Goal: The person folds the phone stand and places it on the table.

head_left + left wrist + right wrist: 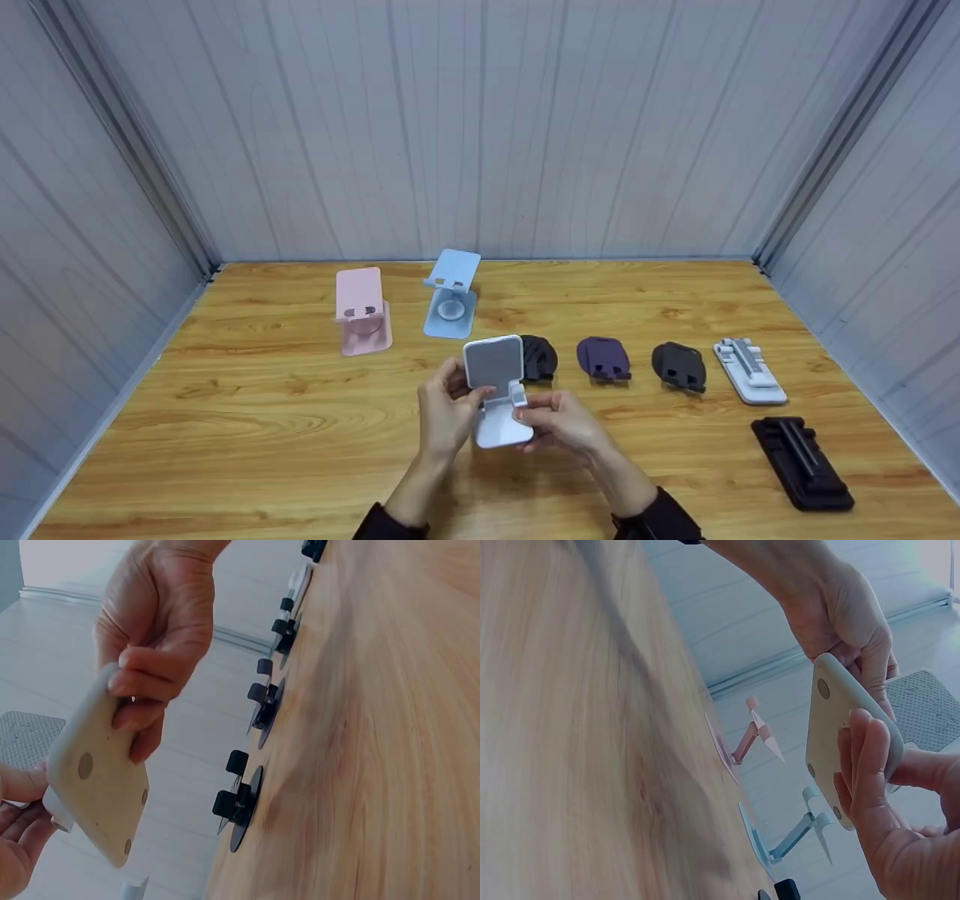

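A white phone stand (504, 429) with a grey pad on its raised back plate is held over the table, unfolded. The left hand (444, 411) grips it from the left, thumb across the front near the hinge. At the right side of the base, the right hand (566, 426) pinches the edge, thumb above and fingers below. Round grey feet show on the underside of the base (105, 780) in the left wrist view. From the right wrist view, right-hand fingers (870, 754) lie flat along that underside. Part of the left hand's fingers is hidden behind the plate.
Unfolded pink (358, 294) and light blue (454, 268) stands are at the back left. Black (540, 358), purple (604, 358) and dark grey (679, 366) stands line up right of the hands. Folded white (750, 371) and black (802, 465) stands lie far right. Panel walls (480, 127) enclose the table.
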A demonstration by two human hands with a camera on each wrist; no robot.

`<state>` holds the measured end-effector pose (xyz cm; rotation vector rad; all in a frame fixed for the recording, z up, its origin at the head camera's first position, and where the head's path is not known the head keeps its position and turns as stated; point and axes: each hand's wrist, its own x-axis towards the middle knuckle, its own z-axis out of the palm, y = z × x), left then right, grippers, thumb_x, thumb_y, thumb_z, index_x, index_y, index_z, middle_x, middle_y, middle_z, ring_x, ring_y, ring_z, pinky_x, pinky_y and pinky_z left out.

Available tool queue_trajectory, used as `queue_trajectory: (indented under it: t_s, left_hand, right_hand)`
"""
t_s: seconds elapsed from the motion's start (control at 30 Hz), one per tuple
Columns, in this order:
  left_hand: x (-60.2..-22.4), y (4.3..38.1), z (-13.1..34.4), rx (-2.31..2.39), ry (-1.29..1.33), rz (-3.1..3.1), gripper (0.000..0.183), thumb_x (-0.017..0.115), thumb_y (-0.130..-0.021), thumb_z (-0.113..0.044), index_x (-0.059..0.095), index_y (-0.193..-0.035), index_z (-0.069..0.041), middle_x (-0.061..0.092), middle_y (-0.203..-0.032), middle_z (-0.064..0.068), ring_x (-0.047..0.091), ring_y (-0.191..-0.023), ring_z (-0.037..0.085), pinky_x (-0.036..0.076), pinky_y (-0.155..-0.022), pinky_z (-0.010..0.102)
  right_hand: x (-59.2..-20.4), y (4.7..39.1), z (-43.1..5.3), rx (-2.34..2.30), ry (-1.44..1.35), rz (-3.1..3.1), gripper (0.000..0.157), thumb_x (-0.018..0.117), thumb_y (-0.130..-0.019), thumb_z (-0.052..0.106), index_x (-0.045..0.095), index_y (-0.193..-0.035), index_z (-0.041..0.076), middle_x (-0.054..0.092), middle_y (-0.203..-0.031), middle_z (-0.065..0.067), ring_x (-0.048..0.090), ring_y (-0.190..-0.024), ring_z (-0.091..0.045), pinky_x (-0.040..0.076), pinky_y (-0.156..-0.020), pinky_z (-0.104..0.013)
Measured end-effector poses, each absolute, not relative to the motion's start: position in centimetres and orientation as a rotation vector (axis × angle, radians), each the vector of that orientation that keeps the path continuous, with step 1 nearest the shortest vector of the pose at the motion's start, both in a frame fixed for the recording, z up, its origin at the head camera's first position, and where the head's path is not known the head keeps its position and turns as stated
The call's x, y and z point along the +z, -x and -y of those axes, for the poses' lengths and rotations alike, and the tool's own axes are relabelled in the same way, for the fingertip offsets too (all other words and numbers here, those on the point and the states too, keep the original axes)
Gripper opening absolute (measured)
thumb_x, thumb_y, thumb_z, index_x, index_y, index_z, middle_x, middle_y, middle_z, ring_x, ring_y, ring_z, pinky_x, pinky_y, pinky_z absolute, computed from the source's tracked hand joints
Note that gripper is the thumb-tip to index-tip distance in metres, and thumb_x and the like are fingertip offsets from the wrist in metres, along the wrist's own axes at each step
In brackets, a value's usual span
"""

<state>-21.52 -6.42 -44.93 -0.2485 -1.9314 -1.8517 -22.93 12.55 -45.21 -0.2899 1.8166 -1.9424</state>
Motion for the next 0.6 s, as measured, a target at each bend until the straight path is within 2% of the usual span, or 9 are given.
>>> queue_trajectory:
  t_s: [0.2,0.4,0.6]
  left_hand:
    - [-45.4,21.8,6.7,-1.667,0.362,1.915,0.021,0.081,-0.082,0.024,0.069,-0.097,0.014,0.078,-0.092,0.027,0.079,-0.083,0.036,0.069,-0.077,0.040]
    - [-45.8,22.0,6.7,-1.548,0.399,1.897,0.021,0.082,-0.082,0.023,0.070,-0.095,0.011,0.078,-0.090,0.024,0.078,-0.083,0.038,0.069,-0.078,0.041]
    - [-46.4,22.3,6.6,-1.449,0.431,1.837,0.020,0.084,-0.081,0.021,0.072,-0.094,0.011,0.077,-0.087,0.025,0.078,-0.077,0.038,0.068,-0.072,0.042]
  right_hand:
    - [-44.8,22.7,-12.5,-1.944,0.262,-1.795,0.031,0.062,-0.101,-0.003,0.065,-0.123,-0.025,0.077,-0.088,-0.007,0.072,-0.066,-0.009,0.062,-0.062,-0.018]
    - [-44.6,22.5,-12.6,-1.952,0.265,-1.757,0.030,0.062,-0.099,-0.003,0.067,-0.120,-0.024,0.077,-0.088,-0.007,0.072,-0.065,-0.010,0.062,-0.063,-0.019]
    - [-44.5,22.5,-12.7,-1.948,0.275,-1.750,0.029,0.061,-0.100,-0.003,0.067,-0.120,-0.023,0.077,-0.087,-0.007,0.072,-0.064,-0.009,0.061,-0.062,-0.018]
